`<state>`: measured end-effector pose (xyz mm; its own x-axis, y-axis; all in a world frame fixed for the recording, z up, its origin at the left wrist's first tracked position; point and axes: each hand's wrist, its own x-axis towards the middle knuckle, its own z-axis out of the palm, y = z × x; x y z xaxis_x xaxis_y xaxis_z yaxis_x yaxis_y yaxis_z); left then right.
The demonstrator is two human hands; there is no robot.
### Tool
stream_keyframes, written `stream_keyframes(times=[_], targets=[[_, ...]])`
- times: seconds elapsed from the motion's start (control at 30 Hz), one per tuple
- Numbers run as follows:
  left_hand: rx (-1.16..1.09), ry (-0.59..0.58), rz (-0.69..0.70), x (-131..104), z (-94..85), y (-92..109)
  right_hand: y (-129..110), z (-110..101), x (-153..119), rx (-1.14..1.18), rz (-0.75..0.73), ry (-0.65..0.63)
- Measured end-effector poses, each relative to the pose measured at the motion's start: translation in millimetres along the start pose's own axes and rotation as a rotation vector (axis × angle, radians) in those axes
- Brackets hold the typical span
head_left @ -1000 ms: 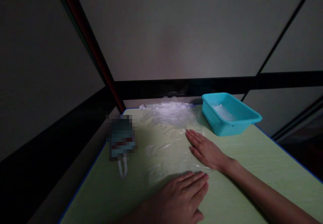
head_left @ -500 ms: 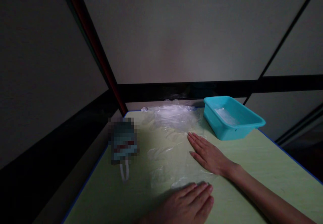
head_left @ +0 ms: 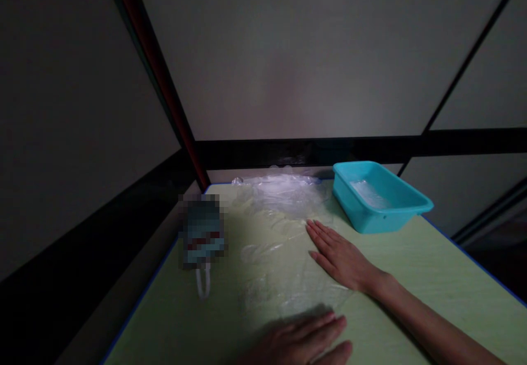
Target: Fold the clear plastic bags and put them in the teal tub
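A thin clear plastic bag lies spread over the pale green tabletop between my hands. My right hand rests flat on its right edge, fingers stretched out and pointing away from me. Closer to me, my left hand lies at the near edge of the plastic with its fingers extended to the right; its wrist runs out of view at the bottom. Neither hand grips anything. Behind the bag sits a heap of more clear plastic bags at the back of the table.
At the back right stands a turquoise plastic basin with a clear plastic packet inside. A pixelated item with a pale strap lies on the left side. A wall closes off the table's far edge.
My left hand has slid a little toward me, and the near part of the plastic looks flatter. My right hand stays in place on the plastic.
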<state>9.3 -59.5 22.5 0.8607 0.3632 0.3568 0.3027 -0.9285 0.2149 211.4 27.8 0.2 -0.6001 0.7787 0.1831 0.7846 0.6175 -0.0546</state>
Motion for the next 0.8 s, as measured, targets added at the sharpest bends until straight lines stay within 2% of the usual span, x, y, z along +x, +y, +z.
stream_keyframes(times=[0.07,0.13,0.2,0.27,0.4,0.57,0.8], targets=[[-0.013,0.103,-0.178,-6,-3.0,-4,1,1,0,0.006,0.003,0.009],[0.005,0.207,-0.444,-13,-3.6,-9,1,2,-1,0.017,0.011,0.025],[0.017,0.251,-0.686,-18,-2.5,-13,1,2,-1,0.023,0.021,0.039],[0.03,0.247,-0.807,-20,-0.4,-15,1,2,-1,0.017,0.03,0.042],[0.078,0.188,-0.838,-16,3.9,-12,0,2,-1,0.002,0.051,0.041],[0.099,0.159,-0.809,-9,6.6,-9,-1,2,-2,0.011,0.064,0.051],[-0.015,0.27,-0.781,-9,8.7,-14,-2,0,-2,0.034,0.072,0.058]])
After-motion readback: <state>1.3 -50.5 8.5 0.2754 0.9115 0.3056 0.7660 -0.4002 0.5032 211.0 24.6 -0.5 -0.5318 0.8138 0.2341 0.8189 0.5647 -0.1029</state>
